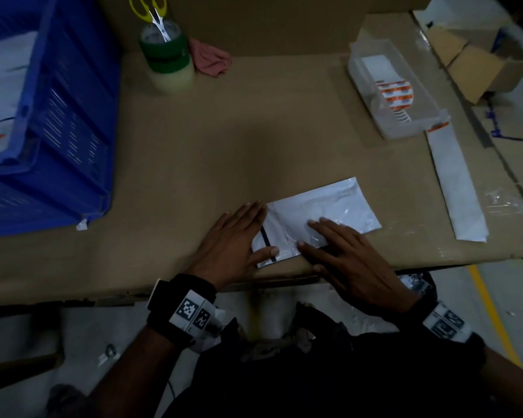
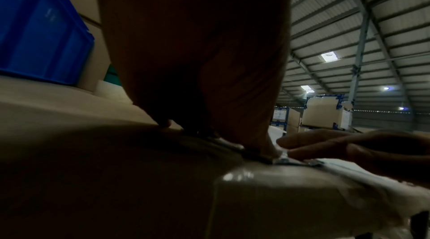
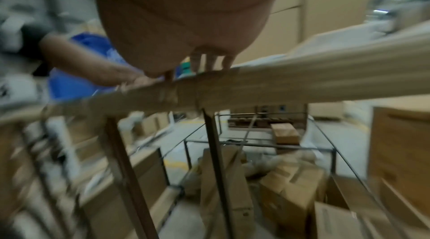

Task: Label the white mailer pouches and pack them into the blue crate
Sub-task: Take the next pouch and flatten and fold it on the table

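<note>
Left hand [image 1: 239, 236]: lying flat with fingers spread and straight, pressing down on the left end of the pouch [image 1: 323, 215]; the thumb is resting by a dark strip across that end.
Right hand [image 1: 341, 254]: also lying flat, fingers spread and straight, pressing on the pouch's near middle, just right of the left hand.
Pouch: lying flat on the tabletop [image 1: 224, 140] under both hands, close to the near edge, its right end slanting away beyond the right fingertips.
Step in hand: judging by the flat palms, the person is smoothing the pouch or its flap down; whether a label is already on it, I cannot tell.
Doing it well: pressing outward from the middle so that no crease or air is getting trapped; keeping the left hand pinning the end while the right is sweeping, so the slippery film is not sliding off the near edge.
White strip [image 1: 456, 188]: lying well right of the right hand, along the tabletop's right side.
Tray [image 1: 387, 116]: sitting beyond the right hand and to its right, holding orange-and-white labels [image 1: 397, 95].
Crate [image 1: 67, 122]: standing well left of and beyond the left hand, white pouches already lying inside.
Far edge: a green tape roll [image 1: 166, 55] with scissors [image 1: 151, 10] standing in it, and a pink cloth [image 1: 212, 58] beside it.
</note>
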Available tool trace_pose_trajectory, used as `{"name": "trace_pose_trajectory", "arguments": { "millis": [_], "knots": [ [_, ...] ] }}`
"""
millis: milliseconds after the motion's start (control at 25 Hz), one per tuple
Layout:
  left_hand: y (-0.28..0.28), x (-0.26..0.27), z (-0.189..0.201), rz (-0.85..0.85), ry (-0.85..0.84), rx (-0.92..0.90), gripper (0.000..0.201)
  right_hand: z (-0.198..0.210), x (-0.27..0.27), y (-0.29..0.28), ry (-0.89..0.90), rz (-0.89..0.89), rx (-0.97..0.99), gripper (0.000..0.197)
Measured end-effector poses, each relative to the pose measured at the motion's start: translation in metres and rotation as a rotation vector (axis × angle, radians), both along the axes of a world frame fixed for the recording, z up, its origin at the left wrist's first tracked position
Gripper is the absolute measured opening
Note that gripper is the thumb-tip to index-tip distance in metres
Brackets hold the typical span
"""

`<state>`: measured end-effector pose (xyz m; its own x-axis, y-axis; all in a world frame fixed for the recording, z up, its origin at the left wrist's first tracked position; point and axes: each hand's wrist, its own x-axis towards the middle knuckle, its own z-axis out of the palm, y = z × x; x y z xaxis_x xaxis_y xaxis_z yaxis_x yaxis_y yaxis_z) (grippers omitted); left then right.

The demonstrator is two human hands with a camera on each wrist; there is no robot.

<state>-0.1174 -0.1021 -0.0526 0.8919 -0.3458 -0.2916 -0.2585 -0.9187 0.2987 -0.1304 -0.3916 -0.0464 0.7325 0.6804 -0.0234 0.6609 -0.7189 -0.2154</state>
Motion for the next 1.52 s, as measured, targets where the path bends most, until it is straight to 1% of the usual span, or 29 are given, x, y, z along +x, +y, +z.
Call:
{"name": "trace_pose_trajectory", "arguments": {
  "millis": [80, 120, 200, 280, 400, 480, 560, 640, 680, 720, 800, 840, 880, 920, 960, 1000, 1040, 1080, 1160, 1240, 1280, 1360, 1400, 1440, 1520],
  "knots": [
    [-0.002, 0.002, 0.003, 0.004, -0.002, -0.011, 0.106, -0.001, 0.007, 0.001, 0.006, -0.077, 0.124, 0.049],
    [-0.007, 0.005, 0.005, 0.002, -0.029, -0.037, 0.106, -0.004, 0.014, 0.01, 0.003, -0.136, 0.151, 0.05],
    [-0.019, 0.012, 0.005, -0.042, -0.103, -0.078, 0.101, -0.011, 0.027, 0.035, -0.06, -0.199, 0.095, 0.052],
    [-0.027, 0.016, -0.001, -0.099, -0.107, -0.067, 0.096, -0.022, 0.029, 0.046, -0.111, -0.202, 0.007, 0.053],
    [-0.024, 0.014, -0.011, -0.099, -0.068, -0.027, 0.099, -0.025, 0.022, 0.017, -0.143, -0.203, -0.009, 0.055],
    [-0.021, 0.013, -0.013, -0.087, -0.025, -0.05, 0.101, -0.018, 0.025, 0.003, -0.188, -0.261, 0.003, 0.055],
    [-0.019, 0.014, -0.012, -0.085, -0.011, -0.064, 0.101, -0.015, 0.033, 0.014, -0.154, -0.29, 0.039, 0.056],
    [-0.019, 0.013, -0.013, -0.08, -0.008, -0.084, 0.099, -0.022, 0.039, 0.031, -0.087, -0.239, 0.029, 0.059],
    [-0.019, 0.013, -0.014, -0.077, -0.012, -0.085, 0.099, -0.025, 0.044, 0.027, -0.088, -0.227, 0.017, 0.06],
    [-0.018, 0.013, -0.014, -0.081, -0.015, -0.083, 0.098, -0.028, 0.05, 0.015, -0.108, -0.265, 0.013, 0.061],
    [-0.02, 0.012, -0.016, -0.072, -0.02, -0.099, 0.098, -0.026, 0.063, -0.022, -0.147, -0.419, 0.007, 0.063],
    [-0.02, 0.012, -0.016, -0.066, -0.016, -0.108, 0.097, -0.02, 0.064, -0.032, -0.176, -0.446, -0.007, 0.063],
    [-0.019, 0.013, -0.016, -0.064, -0.009, -0.114, 0.097, -0.017, 0.062, -0.03, -0.209, -0.405, -0.01, 0.061],
    [-0.019, 0.013, -0.016, -0.063, -0.003, -0.119, 0.097, -0.016, 0.059, -0.019, -0.23, -0.297, 0.002, 0.059],
    [-0.019, 0.014, -0.015, -0.063, 0.003, -0.121, 0.097, -0.019, 0.05, 0.0, -0.201, -0.173, 0.019, 0.057],
    [-0.019, 0.013, -0.014, -0.063, 0.008, -0.121, 0.098, -0.023, 0.041, 0.019, -0.139, -0.11, 0.041, 0.057],
    [-0.018, 0.013, -0.014, -0.061, 0.008, -0.124, 0.098, -0.026, 0.038, 0.026, -0.093, -0.114, 0.048, 0.058],
    [-0.018, 0.013, -0.014, -0.059, 0.004, -0.129, 0.098, -0.029, 0.039, 0.025, -0.093, -0.159, 0.058, 0.059],
    [-0.017, 0.013, -0.016, -0.051, -0.002, -0.146, 0.101, -0.031, 0.045, 0.007, -0.175, -0.319, 0.017, 0.061],
    [-0.017, 0.012, -0.015, -0.047, -0.007, -0.158, 0.103, -0.025, 0.047, -0.002, -0.212, -0.387, -0.014, 0.062],
    [-0.017, 0.012, -0.014, -0.045, -0.008, -0.157, 0.104, -0.025, 0.048, 0.005, -0.197, -0.351, 0.009, 0.061],
    [-0.018, 0.011, -0.011, -0.039, -0.014, -0.15, 0.103, -0.026, 0.042, 0.031, -0.127, -0.191, 0.04, 0.061],
    [-0.019, 0.01, -0.01, -0.04, -0.019, -0.141, 0.102, -0.028, 0.038, 0.039, -0.084, -0.154, 0.034, 0.062],
    [-0.019, 0.01, -0.008, -0.044, -0.018, -0.131, 0.101, -0.031, 0.038, 0.035, -0.057, -0.173, 0.024, 0.064],
    [-0.02, 0.011, -0.005, -0.054, -0.02, -0.115, 0.096, -0.032, 0.044, 0.012, -0.104, -0.3, -0.004, 0.07]
  ]
}}
